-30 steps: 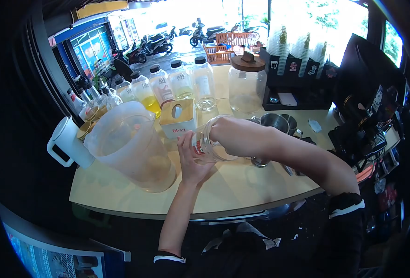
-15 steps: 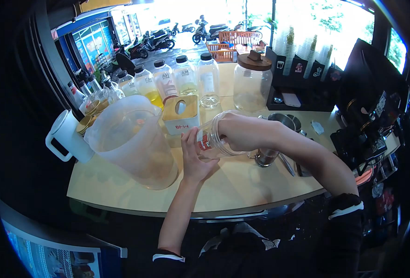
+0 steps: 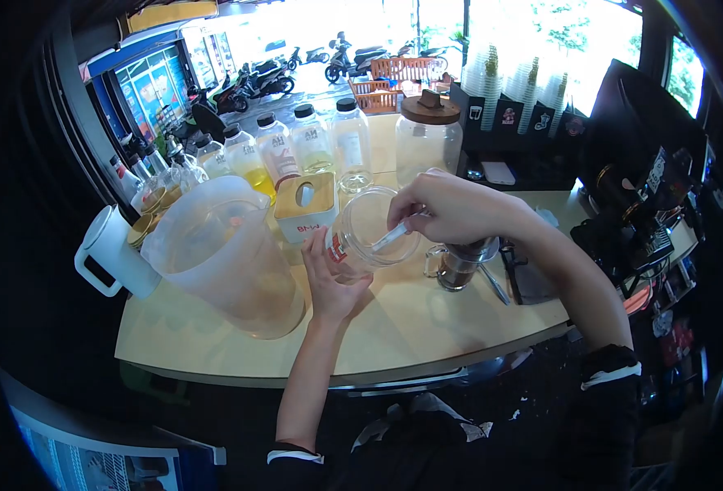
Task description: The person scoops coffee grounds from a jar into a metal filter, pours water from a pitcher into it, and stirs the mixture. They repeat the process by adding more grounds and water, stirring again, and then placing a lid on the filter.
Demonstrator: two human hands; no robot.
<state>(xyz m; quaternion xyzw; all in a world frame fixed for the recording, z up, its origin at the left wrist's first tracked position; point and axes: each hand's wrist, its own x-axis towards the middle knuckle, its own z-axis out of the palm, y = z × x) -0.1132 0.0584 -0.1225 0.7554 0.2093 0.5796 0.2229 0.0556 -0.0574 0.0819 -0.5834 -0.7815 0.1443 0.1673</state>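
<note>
Motorbikes (image 3: 349, 65) and wooden outdoor seating (image 3: 378, 94) occupy the bright background beyond the pale surface (image 3: 378, 348). Clear jar (image 3: 363, 214) with a red label is located above the middle of the surface, tilted, its mouth facing the right hand (image 3: 443, 204). Left hand (image 3: 335, 290): fingers wrapped around the label end of the jar, supporting it. Right hand: fingers pinched together on a slim white item (image 3: 392, 237), whose lower end lies at the jar mouth; exact depth cannot be determined.

Adjacent items, left of the jar: tissue box (image 3: 307, 219) with a wooden top, just behind the left hand; large translucent pitcher (image 3: 226, 262); white jug (image 3: 120, 250). Right of the jar: glass mug (image 3: 456, 272) with dark contents, partly beneath the right forearm. Rear: capped bottles (image 3: 308, 143) in a row, beside a wooden-lidded jar (image 3: 428, 143).
</note>
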